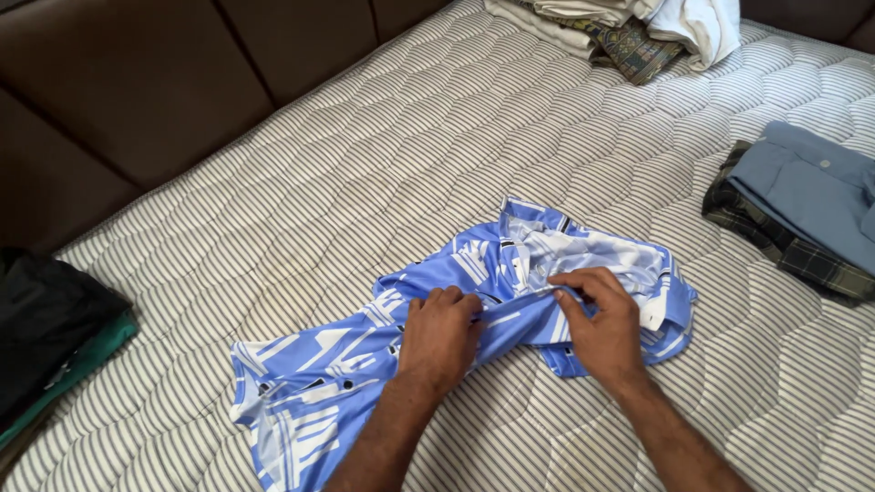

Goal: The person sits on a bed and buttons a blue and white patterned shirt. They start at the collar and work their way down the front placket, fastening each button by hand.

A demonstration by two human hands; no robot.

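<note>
Blue and white patterned fabric fills the middle of my head view: a crumpled shirt (474,319) lies on a striped quilted mattress (365,173), stretching from the lower left toward the centre right, where its collar end is bunched up. I see my left hand (439,337) pressed down on the shirt's midsection, knuckles up and fingers curled into the cloth, its grip clenched on a fold. Just beside it, my right hand (602,323) pinches the same fold between thumb and fingers (570,281), its grip closed on the fabric near the collar. The two hands sit close together, nearly touching, with both forearms entering from the bottom edge. Well apart from the shirt, at the right edge of the bed, a folded slate-blue garment (811,191) rests on top of a dark plaid one (775,241). At the top of the view a pile of pale and patterned clothes (629,27) lies near the far edge of the mattress. At the far left, dark and green folded garments (50,328) sit at the mattress edge. A brown padded headboard (137,82) runs along the upper left behind the bed.
</note>
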